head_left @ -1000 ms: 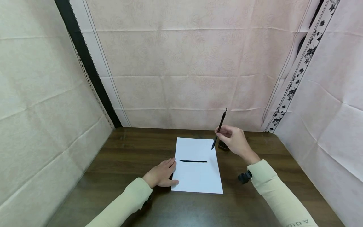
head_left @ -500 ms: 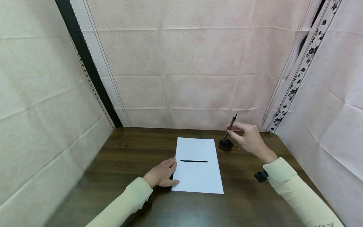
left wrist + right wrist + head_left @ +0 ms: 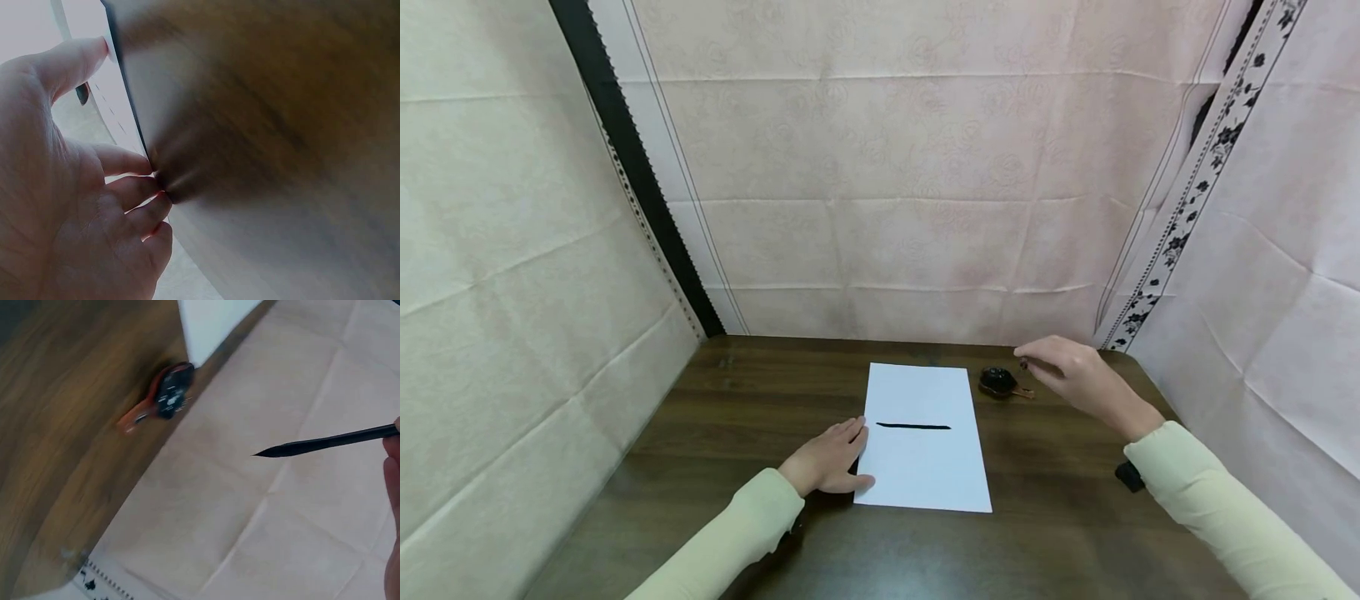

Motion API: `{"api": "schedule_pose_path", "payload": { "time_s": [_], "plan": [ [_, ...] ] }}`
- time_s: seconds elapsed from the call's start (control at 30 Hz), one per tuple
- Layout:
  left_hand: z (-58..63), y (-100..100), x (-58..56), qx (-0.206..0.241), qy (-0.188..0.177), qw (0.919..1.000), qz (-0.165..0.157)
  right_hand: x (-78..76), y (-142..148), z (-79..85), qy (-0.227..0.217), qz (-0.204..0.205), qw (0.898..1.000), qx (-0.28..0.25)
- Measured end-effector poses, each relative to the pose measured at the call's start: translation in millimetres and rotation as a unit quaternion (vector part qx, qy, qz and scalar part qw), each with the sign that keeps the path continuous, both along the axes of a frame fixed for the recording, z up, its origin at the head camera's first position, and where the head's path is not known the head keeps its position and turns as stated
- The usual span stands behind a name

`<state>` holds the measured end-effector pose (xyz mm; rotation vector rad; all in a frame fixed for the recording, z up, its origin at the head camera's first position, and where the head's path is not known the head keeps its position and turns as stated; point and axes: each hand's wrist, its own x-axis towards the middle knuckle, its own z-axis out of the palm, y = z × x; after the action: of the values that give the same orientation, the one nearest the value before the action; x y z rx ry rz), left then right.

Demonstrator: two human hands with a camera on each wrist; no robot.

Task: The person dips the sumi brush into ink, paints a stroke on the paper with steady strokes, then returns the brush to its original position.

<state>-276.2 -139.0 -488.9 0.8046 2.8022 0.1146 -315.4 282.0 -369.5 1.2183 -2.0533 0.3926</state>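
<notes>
A white sheet of paper (image 3: 925, 475) with one black horizontal stroke (image 3: 913, 426) lies on the wooden table. My left hand (image 3: 829, 458) rests at the sheet's left edge, its fingertips and thumb touching the paper; the left wrist view shows those fingers (image 3: 131, 190) along the edge. My right hand (image 3: 1078, 375) pinches a black writing brush, mostly hidden by the hand in the head view. In the right wrist view the brush (image 3: 325, 444) shows its dark pointed tip, apart from the ink dish (image 3: 997, 382), a small brown dish with a stubby handle and black ink.
The brown table (image 3: 737, 400) ends at a pale patterned cloth (image 3: 880, 250) at the back. More cloth stands at the left (image 3: 512, 292) and right sides. A dark watch-like device (image 3: 1129, 477) sits at my right wrist.
My right hand has moved right with the brush, first from the paper to the ink dish, then off the dish to its right. My left hand and the paper have stayed in place.
</notes>
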Motion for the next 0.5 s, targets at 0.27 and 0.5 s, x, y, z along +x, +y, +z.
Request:
{"api": "schedule_pose_path", "payload": {
  "time_s": [0.27, 0.5],
  "plan": [
    [-2.1, 0, -1.2, 0.003, -0.002, 1.0, 0.0, -2.2, 14, -14.2, 0.094, 0.035, 0.991, 0.091],
    [-1.2, 0, -0.7, 0.004, -0.004, 1.0, -0.001, -10.3, 21, -30.6, 0.178, 0.056, 0.97, 0.156]
  ]
}}
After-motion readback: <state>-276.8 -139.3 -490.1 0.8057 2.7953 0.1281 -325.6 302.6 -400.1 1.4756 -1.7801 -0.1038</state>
